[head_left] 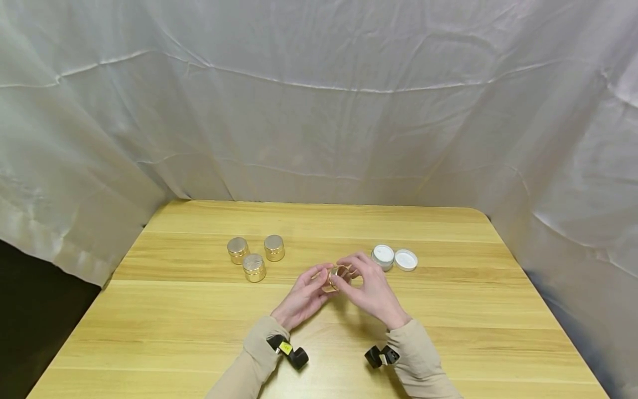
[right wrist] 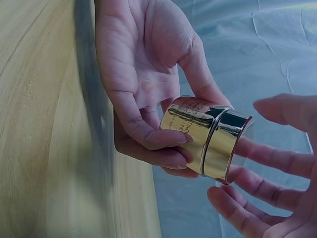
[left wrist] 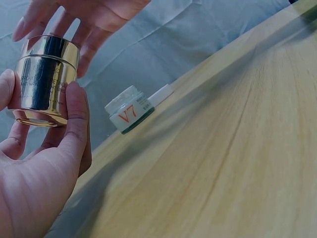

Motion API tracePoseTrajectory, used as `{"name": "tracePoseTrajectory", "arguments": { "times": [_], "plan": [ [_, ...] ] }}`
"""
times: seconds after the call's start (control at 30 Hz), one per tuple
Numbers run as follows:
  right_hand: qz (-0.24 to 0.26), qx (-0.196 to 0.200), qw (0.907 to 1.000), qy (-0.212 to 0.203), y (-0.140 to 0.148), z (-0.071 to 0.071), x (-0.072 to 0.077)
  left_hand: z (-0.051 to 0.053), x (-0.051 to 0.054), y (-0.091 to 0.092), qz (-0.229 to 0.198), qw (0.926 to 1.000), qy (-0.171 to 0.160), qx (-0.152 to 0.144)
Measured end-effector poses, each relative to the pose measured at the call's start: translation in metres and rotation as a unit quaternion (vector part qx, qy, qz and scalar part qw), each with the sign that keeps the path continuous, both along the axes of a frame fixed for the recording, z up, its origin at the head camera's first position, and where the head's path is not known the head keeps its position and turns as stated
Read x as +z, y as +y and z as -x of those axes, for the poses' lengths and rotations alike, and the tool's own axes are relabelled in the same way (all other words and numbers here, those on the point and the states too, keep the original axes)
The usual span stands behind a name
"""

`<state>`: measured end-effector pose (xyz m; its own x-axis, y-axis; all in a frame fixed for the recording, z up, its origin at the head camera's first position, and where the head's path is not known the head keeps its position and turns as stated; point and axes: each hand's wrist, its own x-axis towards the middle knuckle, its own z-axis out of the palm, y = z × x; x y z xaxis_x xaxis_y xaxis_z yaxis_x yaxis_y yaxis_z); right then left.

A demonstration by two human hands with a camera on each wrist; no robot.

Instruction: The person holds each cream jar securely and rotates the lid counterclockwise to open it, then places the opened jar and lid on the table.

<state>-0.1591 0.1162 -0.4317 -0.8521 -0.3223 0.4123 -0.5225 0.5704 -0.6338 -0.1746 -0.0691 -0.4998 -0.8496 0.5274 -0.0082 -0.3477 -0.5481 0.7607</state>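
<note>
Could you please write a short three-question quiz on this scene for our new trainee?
1. How many gold jars stand on the table?
2. True or false: the white lid sits on top of the V7 jar.
3. Which hand grips the held gold jar: A, left, or B, right?

Key:
1. Three.
2. False; it lies off to one side, beside that jar.
3. A; the left hand.

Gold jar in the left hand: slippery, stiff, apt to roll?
The gold jar has a mirror-smooth surface, so it may slip in the left hand. Its crisp cylinder shows no visible dent where gripped, so it's probably stiff. Laid on that round side, it would likely roll.
</note>
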Motion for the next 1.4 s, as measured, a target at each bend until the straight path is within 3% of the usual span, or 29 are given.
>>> {"name": "tracePoseTrajectory", "arguments": {
  "times": [0.2,0.67,0.97,1.4],
  "plan": [
    [0.021,-0.018,0.9996,-0.003,-0.0004,0.0005,-0.0017,-0.0001,0.0004,0.0004,-0.008,1.0000,-0.004,0.000],
    [-0.001,0.019,0.9998,-0.001,0.0009,-0.0007,0.0013,0.0001,-0.0015,-0.0006,0.000,1.0000,-0.006,0.000],
    [0.013,-0.023,0.9996,-0.011,-0.0003,-0.0006,-0.0005,0.0003,-0.0017,0.0000,-0.007,1.0000,-0.006,0.002],
    [0.002,0.018,0.9998,-0.003,0.0014,-0.0004,0.0006,-0.0005,-0.0001,-0.0005,-0.003,0.9999,-0.013,0.002]
  ]
}}
